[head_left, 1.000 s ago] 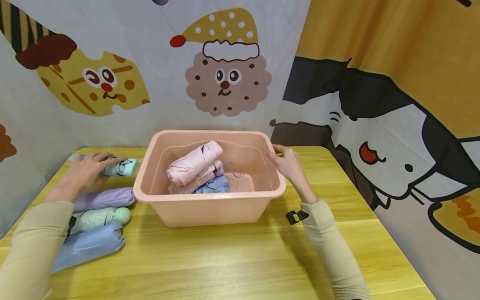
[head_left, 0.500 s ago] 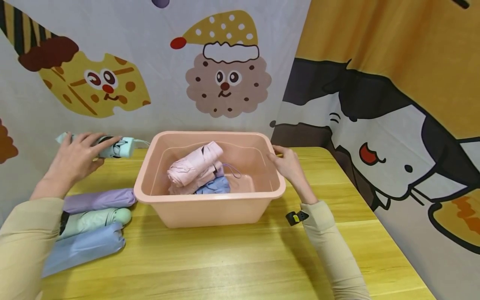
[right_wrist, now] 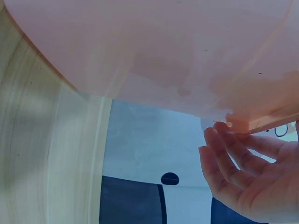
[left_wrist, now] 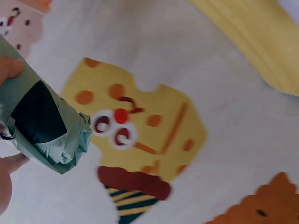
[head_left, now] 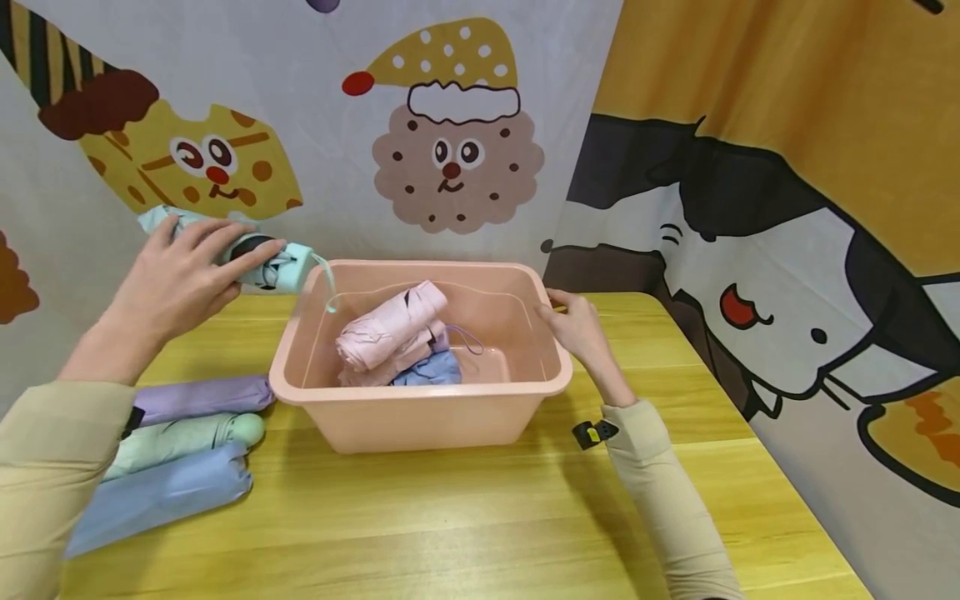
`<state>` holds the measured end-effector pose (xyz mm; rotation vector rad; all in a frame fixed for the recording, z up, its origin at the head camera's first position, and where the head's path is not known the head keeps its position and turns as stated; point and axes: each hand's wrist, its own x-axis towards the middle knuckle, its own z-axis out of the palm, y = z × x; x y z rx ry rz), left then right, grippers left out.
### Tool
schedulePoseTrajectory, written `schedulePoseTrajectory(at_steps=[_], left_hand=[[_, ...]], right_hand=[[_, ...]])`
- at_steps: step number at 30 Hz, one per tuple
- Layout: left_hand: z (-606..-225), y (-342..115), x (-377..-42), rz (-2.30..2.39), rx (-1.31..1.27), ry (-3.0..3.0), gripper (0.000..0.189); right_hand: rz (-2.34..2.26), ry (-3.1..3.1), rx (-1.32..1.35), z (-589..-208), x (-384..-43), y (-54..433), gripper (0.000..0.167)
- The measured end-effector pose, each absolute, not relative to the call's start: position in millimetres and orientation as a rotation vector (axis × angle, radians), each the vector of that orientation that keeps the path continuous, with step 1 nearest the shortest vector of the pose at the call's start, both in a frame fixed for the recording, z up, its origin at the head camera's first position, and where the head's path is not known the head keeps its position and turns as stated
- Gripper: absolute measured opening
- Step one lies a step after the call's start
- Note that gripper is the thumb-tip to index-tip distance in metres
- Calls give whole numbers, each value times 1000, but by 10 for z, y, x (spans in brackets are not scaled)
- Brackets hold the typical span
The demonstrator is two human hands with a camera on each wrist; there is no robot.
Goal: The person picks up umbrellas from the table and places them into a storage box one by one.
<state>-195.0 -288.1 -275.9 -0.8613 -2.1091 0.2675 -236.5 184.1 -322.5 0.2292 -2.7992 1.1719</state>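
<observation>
My left hand (head_left: 176,283) grips a folded light-teal umbrella (head_left: 294,268) with a black pattern, above the table at the tub's far left corner. Its wrist loop dangles over the tub's rim. In the left wrist view, the umbrella's crumpled fabric end (left_wrist: 72,140) juts out of the hand. My right hand (head_left: 581,333) holds the right rim of a pink plastic tub (head_left: 420,421), thumb on top; the right wrist view shows its fingers (right_wrist: 224,154) under the rim. Inside the tub, pale pink folded umbrellas (head_left: 390,325) lie over a blue one (head_left: 431,368), with a purple loop beside them.
Left of the tub, a purple umbrella (head_left: 206,398), a mint-green one (head_left: 180,440) and a blue one (head_left: 161,493) lie side by side on the yellow wooden table (head_left: 450,525). A cartoon-printed curtain (head_left: 330,192) hangs behind the table.
My left hand has lifted the teal umbrella off the table and carried it up and rightward to the tub's far left corner. The right hand and the tub stay in place.
</observation>
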Motion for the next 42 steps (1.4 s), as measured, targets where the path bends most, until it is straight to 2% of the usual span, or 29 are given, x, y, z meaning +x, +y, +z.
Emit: schedulePoseTrajectory(at_steps=[3, 6, 25, 42], left_hand=[[-2674, -2715, -1939, 281, -900, -2089, 81], [-2608, -2545, -1938, 303, -931, -2076, 89], [-2263, -1570, -2101, 446, -1180, -2188, 69], [-2352, -1004, -2310, 544, -1310, -2380, 67]], right_hand=[[1174, -2801, 231, -3235, -2370, 1845, 46], [1167, -2801, 229, -3248, -2374, 1848, 46], [1180, -2799, 243, -3226, -2379, 1845, 47], [1115, -2794, 251, -3242, -2380, 1855, 45]])
